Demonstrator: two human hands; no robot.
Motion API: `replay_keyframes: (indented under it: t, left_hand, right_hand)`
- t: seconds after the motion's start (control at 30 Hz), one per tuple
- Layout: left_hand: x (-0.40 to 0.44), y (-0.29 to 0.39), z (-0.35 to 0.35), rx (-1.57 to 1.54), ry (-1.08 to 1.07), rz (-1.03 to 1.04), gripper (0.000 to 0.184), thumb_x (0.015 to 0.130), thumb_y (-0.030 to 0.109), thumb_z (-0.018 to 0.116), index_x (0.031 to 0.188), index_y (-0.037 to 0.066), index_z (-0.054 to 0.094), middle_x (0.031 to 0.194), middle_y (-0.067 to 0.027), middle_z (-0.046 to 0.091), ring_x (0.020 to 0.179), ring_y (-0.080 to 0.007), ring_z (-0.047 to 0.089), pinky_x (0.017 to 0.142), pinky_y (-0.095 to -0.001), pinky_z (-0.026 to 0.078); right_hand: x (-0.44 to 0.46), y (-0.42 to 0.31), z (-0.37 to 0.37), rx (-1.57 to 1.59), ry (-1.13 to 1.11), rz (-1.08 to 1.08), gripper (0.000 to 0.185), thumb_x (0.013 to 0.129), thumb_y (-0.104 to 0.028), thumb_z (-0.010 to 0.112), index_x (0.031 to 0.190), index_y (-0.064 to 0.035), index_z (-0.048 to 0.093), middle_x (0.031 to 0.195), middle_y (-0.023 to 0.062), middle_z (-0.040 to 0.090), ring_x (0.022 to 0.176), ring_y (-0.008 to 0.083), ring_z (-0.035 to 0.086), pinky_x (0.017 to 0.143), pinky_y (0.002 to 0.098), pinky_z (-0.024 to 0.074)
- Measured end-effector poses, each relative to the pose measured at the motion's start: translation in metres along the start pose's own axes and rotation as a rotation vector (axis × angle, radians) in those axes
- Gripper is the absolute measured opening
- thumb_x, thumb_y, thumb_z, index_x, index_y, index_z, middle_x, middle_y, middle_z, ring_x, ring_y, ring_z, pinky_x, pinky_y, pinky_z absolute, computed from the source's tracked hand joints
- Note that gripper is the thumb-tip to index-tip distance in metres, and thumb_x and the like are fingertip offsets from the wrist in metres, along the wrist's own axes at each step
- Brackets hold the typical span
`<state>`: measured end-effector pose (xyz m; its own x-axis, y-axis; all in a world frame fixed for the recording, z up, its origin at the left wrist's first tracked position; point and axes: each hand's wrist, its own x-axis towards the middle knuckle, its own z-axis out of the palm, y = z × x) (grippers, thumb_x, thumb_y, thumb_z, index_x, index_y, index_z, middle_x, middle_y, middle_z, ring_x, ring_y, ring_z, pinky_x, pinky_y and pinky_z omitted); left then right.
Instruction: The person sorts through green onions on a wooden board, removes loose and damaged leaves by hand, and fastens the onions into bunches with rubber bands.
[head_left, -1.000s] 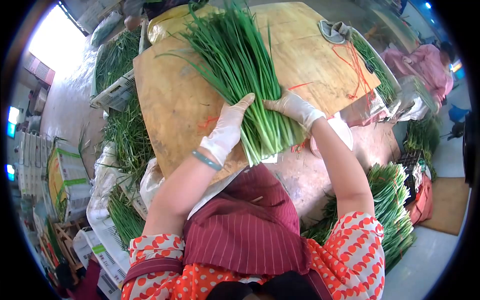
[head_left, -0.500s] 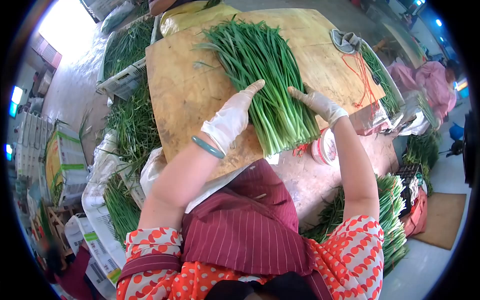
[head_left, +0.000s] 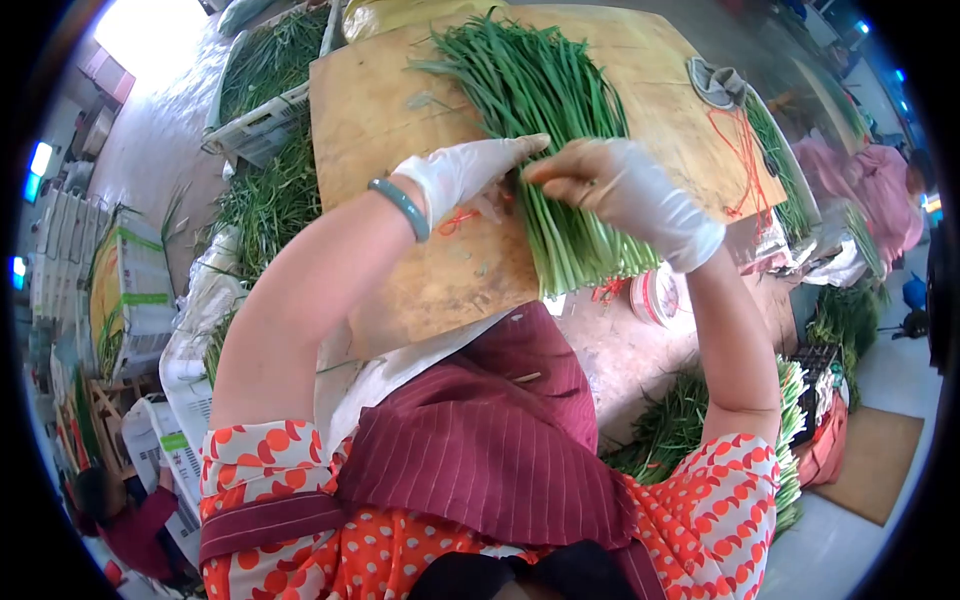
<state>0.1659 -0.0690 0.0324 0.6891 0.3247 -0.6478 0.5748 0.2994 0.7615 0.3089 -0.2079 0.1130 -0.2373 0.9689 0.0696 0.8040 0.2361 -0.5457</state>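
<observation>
A thick bunch of garlic chives (head_left: 585, 225) lies on the wooden board (head_left: 390, 290), pale cut ends toward me and green leaves pointing away. My left hand (head_left: 465, 175), in a whitish glove, grips the left side of the bunch with its thumb stretched across the top; its other fingers are mostly hidden. Above the middle of the stems, my gloved right hand (head_left: 640, 195) has its fingers curled and pressed together near the left thumb; what they hold, if anything, is unclear. A bit of red string (head_left: 457, 221) shows on the board just below my left hand.
Red ties (head_left: 740, 160) and a grey cloth (head_left: 716, 82) lie at the board's right side. A white round tub (head_left: 655, 297) stands below its edge. Crates of chives (head_left: 262, 125) are on the left, more chives (head_left: 660, 425) on the right. Other people work nearby.
My right hand has left the bunch's right side and moved over the stems toward my left hand, fingers curling. My left forearm has swung up and outward. Red string now shows left of the bunch.
</observation>
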Motion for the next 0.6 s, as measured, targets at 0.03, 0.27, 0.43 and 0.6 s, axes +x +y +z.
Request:
replay_keyframes:
  t: [0.03, 0.27, 0.43, 0.6]
  left_hand:
    - [0.002, 0.002, -0.006, 0.203, 0.026, -0.004, 0.074, 0.084, 0.057, 0.051, 0.132, 0.001, 0.038, 0.129, -0.0181, 0.047, 0.111, -0.0319, 0.047, 0.099, -0.0467, 0.037]
    - [-0.016, 0.025, -0.011, 0.425, 0.024, -0.006, 0.092, 0.084, 0.072, 0.034, 0.139, -0.001, 0.031, 0.14, -0.0214, 0.038, 0.125, -0.0377, 0.041, 0.105, -0.0368, 0.034]
    - [-0.007, 0.021, -0.013, 0.433, 0.01, -0.07, 0.099, 0.079, 0.078, 0.037, 0.137, -0.003, 0.037, 0.134, -0.0299, 0.041, 0.126, -0.0364, 0.042, 0.107, -0.0371, 0.03]
    - [-0.012, 0.013, -0.024, 0.481, 0.11, 0.004, 0.087, 0.084, 0.073, 0.033, 0.129, 0.0, 0.05, 0.126, -0.0206, 0.054, 0.123, -0.0275, 0.046, 0.104, -0.0362, 0.032]
  right_hand:
    - [0.007, -0.008, 0.012, -0.122, -0.077, -0.073, 0.027, 0.082, -0.016, 0.063, 0.107, -0.008, 0.066, 0.094, 0.0134, 0.066, 0.09, 0.028, 0.063, 0.08, 0.0344, 0.0491]
    - [0.072, -0.033, 0.093, -0.674, -0.367, -0.296, 0.017, 0.078, -0.013, 0.055, 0.084, -0.0053, 0.069, 0.081, 0.0165, 0.067, 0.072, 0.0317, 0.066, 0.063, 0.0417, 0.0522]
    - [0.094, 0.001, 0.172, -0.691, -0.127, -0.369, 0.017, 0.078, -0.013, 0.055, 0.082, -0.0053, 0.07, 0.08, 0.0147, 0.068, 0.073, 0.0291, 0.067, 0.061, 0.04, 0.052]
    - [0.078, -0.016, 0.132, -0.768, -0.186, -0.418, 0.018, 0.078, -0.013, 0.055, 0.083, -0.006, 0.071, 0.079, 0.0126, 0.069, 0.074, 0.0273, 0.068, 0.06, 0.0386, 0.0517]
